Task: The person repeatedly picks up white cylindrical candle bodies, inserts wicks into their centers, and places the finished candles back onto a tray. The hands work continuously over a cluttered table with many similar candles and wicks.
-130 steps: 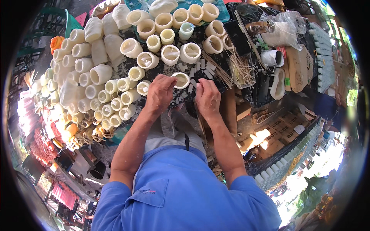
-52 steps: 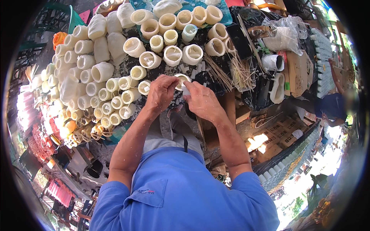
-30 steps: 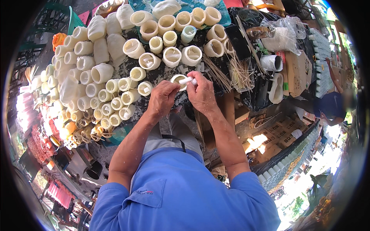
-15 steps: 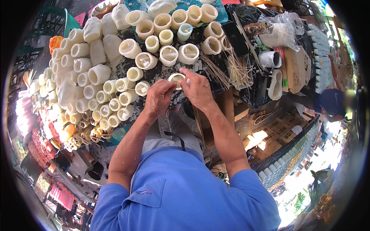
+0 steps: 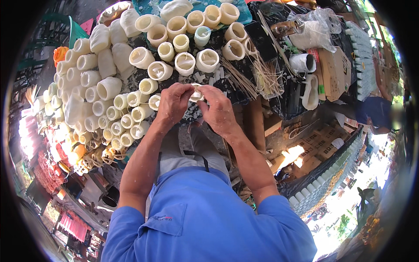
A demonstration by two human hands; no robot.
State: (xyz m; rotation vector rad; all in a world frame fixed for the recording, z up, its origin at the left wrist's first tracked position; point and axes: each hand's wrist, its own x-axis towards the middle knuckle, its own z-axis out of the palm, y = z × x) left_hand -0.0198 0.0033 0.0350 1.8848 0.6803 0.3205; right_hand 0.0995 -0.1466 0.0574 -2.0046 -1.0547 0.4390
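Observation:
A small cream-coloured wax cup (image 5: pixel 196 96) is between my two hands at the near edge of the table. My right hand (image 5: pixel 217 108) curls round its right side, thumb and fingers on the wall. At the cup's left rim, my left hand (image 5: pixel 173 104) has its thumb and fingertips pinched together; whether they grip the rim or something small inside is hidden. Close by stand other wax cups (image 5: pixel 185 63), some with pale pieces inside. Small white chips (image 5: pixel 215 80) lie scattered on the dark tabletop.
Many cream wax cups and lumps (image 5: pixel 99 65) crowd the left. To the right lie thin sticks (image 5: pixel 239 77), a black flat slab (image 5: pixel 261 41), a white tube (image 5: pixel 304 63) and a cardboard box (image 5: pixel 336 74). Another person (image 5: pixel 373 114) is at the far right.
My right hand's fingers have closed further round the cup, and it is tilted more. Both hands stay together at the table's edge; the view has shifted slightly.

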